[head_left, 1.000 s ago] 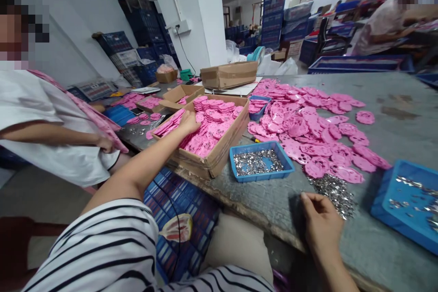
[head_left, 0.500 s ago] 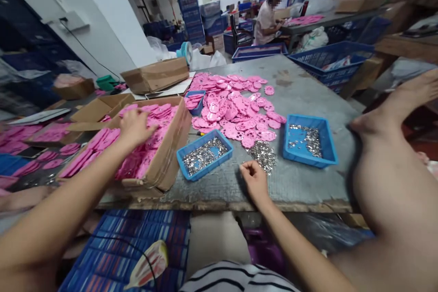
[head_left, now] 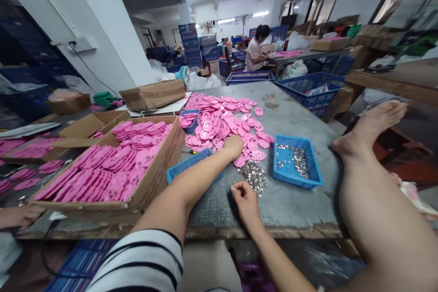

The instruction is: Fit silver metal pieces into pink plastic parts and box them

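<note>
Left hand [head_left: 234,147] from carton [head_left: 164,157] to pink pile [head_left: 219,121] — grip unclear.

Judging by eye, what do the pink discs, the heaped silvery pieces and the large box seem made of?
Pink discs: slightly glossy, with pale highlights; perhaps plastic or rubber.
Silvery pieces: shiny, probably metal, given bright glints.
Large box: matte, likely cardboard, from its brown walls.

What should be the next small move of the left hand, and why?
Probably the left hand should lift one piece off the pile of pink discs: it is at the pile's near side, though its grip is hidden from view. The right hand, curled, is close beside the small metal pieces, so a disc could be brought there.
</note>
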Demonstrator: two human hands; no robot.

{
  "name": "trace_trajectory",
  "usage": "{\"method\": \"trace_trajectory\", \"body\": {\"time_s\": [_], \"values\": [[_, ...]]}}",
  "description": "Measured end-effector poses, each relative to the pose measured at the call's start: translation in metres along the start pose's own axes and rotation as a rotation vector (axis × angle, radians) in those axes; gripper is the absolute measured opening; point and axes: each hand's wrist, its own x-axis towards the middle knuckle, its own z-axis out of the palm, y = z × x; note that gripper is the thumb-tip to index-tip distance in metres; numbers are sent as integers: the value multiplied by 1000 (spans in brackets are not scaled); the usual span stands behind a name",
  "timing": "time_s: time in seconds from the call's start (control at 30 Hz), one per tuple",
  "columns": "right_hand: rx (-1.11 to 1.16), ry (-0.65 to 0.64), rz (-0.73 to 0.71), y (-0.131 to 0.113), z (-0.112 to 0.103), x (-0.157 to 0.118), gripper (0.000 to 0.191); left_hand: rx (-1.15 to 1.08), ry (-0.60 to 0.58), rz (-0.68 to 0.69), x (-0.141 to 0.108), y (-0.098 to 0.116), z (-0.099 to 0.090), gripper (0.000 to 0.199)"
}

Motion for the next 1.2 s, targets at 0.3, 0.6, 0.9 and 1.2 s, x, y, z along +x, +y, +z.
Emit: {"method": "trace_trajectory", "body": {"time_s": [0.3, 0.6, 0.9, 1.2], "values": [[-26, -14, 10, -2, 3, 1, 21, -180, 104, -37, 3, -11, 16, 27], [66, 4, 23, -2, 2, 1, 20, -710, 354, -172, -17, 3, 10, 14], [428, 208, 41, -24, -28, 13, 41, -1130, 528, -138, -98, 22, 56, 39], [101, 16, 23, -51, -62, 33, 34, -1541, 83, -34, -109, 35, 56, 58]]}}
